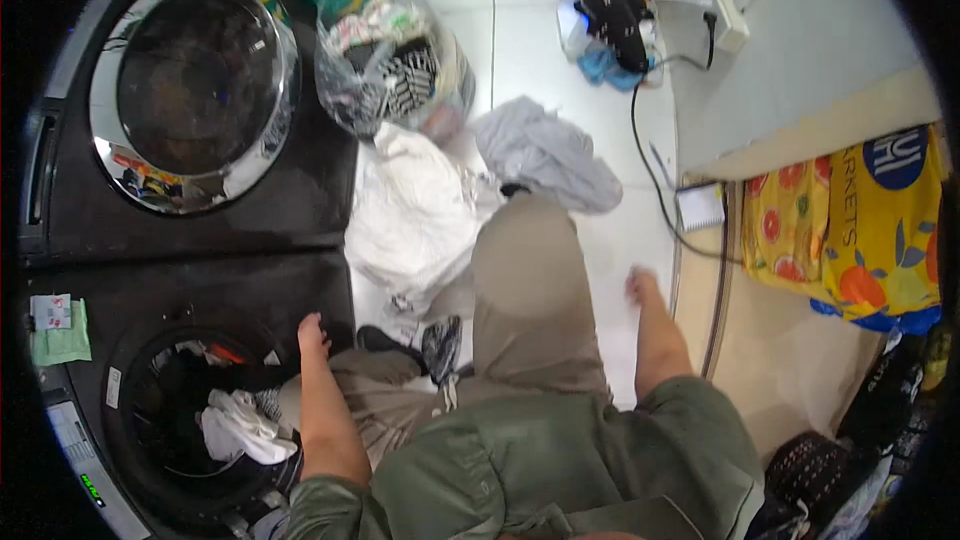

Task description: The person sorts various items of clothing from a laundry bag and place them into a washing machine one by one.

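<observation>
My left hand [313, 333] is raised in front of the dark washing machine's face, beside its round opening, with nothing seen in it; its fingers look loosely curled. A white cloth [244, 431] hangs out of the drum opening [169, 390], with other laundry inside. My right hand [641, 286] is over the white floor tiles to the right of my knee, blurred, and I cannot tell how its fingers are set. Before me lie a clear plastic bag with white fabric [412, 214] and a crumpled grey cloth [551, 154].
Beyond the white fabric stands a clear bag of laundry [390, 64], near a second machine with a closed round door [199, 79]. A black cable [652, 165] crosses the floor near a spiral notebook [701, 207]. Yellow shopping bags [877, 232] stand at right.
</observation>
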A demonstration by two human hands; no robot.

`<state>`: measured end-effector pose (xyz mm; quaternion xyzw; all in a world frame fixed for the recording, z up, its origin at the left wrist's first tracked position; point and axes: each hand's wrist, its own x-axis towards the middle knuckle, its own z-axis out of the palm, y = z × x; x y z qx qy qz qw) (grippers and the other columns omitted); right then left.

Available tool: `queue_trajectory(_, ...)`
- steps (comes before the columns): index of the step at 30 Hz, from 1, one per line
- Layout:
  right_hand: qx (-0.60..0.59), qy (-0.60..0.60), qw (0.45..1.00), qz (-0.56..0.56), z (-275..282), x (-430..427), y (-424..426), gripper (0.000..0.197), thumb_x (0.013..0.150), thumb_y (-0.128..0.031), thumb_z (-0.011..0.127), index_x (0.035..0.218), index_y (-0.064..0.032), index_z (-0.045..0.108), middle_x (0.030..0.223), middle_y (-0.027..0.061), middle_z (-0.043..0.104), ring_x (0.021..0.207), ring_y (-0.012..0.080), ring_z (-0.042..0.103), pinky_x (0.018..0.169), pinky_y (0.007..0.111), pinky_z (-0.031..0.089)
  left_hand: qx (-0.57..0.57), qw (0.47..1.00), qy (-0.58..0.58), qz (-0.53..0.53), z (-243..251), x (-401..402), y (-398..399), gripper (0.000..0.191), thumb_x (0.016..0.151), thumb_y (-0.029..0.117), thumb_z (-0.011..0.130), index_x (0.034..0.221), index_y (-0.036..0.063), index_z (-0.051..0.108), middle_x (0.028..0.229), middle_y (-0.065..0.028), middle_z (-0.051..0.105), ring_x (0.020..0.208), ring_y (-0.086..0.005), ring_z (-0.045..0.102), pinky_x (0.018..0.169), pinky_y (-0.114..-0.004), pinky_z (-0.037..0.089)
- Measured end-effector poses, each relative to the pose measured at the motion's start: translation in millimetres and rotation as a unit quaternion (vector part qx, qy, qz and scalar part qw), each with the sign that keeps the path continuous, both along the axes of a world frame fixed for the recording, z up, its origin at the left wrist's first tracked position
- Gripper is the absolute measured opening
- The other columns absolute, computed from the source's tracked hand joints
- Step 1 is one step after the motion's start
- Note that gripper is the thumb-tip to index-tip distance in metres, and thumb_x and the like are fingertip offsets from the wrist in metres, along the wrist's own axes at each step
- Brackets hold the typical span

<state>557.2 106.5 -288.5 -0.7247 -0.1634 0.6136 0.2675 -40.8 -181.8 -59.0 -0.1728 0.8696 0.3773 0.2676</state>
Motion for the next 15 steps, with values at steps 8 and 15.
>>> queue_trajectory(8, -0.211, -0.056, 0.807, 0.548, -28, -40, -65, 0.029, 0.077, -0.031, 0.051, 0.085, -0.0033, 0.056, 0.063, 0.0096, 0.052, 0.046, 0.021, 0.049, 0.04, 0.038, 0.043, 0.034, 0.996, -0.016, -0.075, 18, 15, 42, 0.042, 0.076, 0.026, 0.053, 0.116, 0.0146, 0.045, 0.111, -0.0055, 0.046, 0.089, -0.0258, 0.046, 0.075, -0.042, 0.037)
queue_trajectory(15, 0.085, 0.135, 0.946, 0.282, -8, -147, 89, 0.03, 0.077, -0.03, 0.048, 0.091, -0.0041, 0.055, 0.078, 0.0079, 0.053, 0.063, 0.0187, 0.047, 0.052, 0.035, 0.039, -0.097, 0.891, 0.077, -0.438, -69, 1, 31, 0.031, 0.072, 0.023, 0.057, 0.094, 0.0003, 0.057, 0.081, -0.0146, 0.058, 0.071, -0.0227, 0.054, 0.059, -0.034, 0.044)
